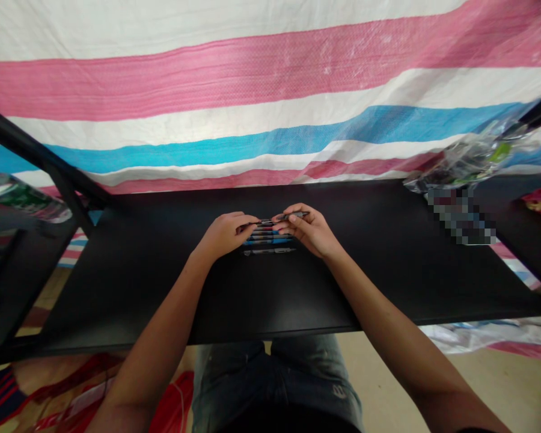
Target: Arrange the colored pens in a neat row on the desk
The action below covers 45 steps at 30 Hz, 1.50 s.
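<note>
A row of pens [267,242] lies side by side on the black table, some with blue and red parts. A clear-and-grey pen [270,251] lies a little apart, nearer the front edge. My right hand [313,231] is closed in a pinch on a grey pen [297,214], raised just above the right end of the row. At the left end, my left hand [228,236] has its thumb and fingers closed around the tip of the farthest pen; its fingers partly hide that end.
The black tabletop [153,288] runs up to a striped plastic sheet [207,90]. At the right are a clear plastic bag [469,156] and a pixelated item [462,219]. A bottle [27,197] lies at the left by a black metal frame [67,192].
</note>
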Motion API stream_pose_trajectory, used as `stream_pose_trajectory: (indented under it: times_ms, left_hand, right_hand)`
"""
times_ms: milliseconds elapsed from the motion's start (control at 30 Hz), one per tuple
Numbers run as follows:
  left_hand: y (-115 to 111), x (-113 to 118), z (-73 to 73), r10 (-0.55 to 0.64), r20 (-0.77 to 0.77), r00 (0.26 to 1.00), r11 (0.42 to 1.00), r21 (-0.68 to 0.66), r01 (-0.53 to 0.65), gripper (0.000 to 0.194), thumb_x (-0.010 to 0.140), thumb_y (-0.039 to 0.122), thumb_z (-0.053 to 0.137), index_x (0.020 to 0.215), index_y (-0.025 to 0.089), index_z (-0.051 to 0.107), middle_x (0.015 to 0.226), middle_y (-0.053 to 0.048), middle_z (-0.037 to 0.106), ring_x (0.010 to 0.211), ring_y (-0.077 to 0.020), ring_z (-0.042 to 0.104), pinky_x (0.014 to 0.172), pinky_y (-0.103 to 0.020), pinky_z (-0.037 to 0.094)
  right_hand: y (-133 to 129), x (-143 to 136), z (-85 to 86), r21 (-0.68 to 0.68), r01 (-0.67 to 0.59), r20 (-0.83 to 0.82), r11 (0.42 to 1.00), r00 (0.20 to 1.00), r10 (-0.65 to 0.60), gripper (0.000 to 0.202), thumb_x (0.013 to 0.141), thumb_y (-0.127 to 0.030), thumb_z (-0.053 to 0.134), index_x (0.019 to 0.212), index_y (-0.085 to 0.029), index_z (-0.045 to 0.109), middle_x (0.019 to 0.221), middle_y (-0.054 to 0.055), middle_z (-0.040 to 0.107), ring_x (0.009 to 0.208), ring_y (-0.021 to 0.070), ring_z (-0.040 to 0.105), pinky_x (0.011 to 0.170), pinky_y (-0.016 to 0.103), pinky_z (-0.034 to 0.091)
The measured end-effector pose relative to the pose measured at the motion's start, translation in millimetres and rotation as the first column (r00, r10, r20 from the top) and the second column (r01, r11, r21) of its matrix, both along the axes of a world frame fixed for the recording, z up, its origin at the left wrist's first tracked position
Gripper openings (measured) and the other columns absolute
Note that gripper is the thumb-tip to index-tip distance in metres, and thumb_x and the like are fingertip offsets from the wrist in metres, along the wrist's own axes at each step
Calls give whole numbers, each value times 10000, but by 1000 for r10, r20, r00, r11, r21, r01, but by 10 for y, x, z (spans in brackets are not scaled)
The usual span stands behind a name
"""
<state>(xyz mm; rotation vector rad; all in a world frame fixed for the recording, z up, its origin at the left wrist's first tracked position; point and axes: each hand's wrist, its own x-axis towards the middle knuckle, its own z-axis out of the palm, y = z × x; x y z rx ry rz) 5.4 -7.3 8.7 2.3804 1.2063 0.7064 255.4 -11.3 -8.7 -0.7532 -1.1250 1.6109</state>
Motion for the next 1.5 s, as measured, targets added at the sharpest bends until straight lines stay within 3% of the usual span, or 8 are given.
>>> stream_pose_trajectory:
  times_ms: [433, 700, 900, 1067, 1500]
  left_hand:
    - [7, -8, 3, 3, 0, 1000, 1000, 2, -3, 245, 968, 241, 573, 1108, 200, 770, 876, -42, 721, 680, -139, 597, 681, -259, 452]
    - [13, -4, -4, 14, -18, 1000, 1000, -14, -14, 249, 971, 256, 572, 1113, 206, 770, 880, -41, 718, 686, -140, 592, 687, -269, 452]
    - [27, 2, -6, 51, -28, 998, 999, -2, -51, 227, 964, 276, 581, 1054, 180, 766, 881, -47, 704, 701, -150, 600, 676, -275, 447]
    - [-3, 85, -58, 68, -89, 994, 998, 8, -67, 175, 947, 296, 620, 991, 192, 754, 914, -52, 692, 793, -181, 636, 729, -288, 473]
    - [-14, 257, -159, 112, -338, 935, 994, 30, -108, 209, 971, 278, 608, 1096, 237, 770, 997, -52, 685, 898, -198, 656, 740, -283, 485]
  right_hand:
    - [41, 68, -32, 110, 23, 181, 994, 983, -43, 330, 829, -462, 818, 902, -168, 687, 1020, 94, 803, 835, 181, 792, 725, 276, 650]
    - [36, 64, -25, 65, -8, 162, 998, 987, -3, 381, 846, -516, 784, 883, -179, 611, 952, 84, 795, 788, 181, 784, 736, 326, 659]
    - [47, 68, -8, 200, 86, 284, 976, 948, -142, 353, 878, -508, 751, 880, -175, 635, 881, 75, 787, 732, 163, 758, 646, 270, 608]
    - [55, 57, -44, 237, 102, 336, 966, 924, -180, 344, 881, -512, 737, 917, -183, 640, 886, 74, 781, 736, 170, 747, 669, 298, 606]
    - [105, 100, -124, 237, 122, 380, 964, 901, -207, 295, 897, -473, 721, 918, -183, 669, 923, 69, 777, 757, 174, 755, 704, 304, 615]
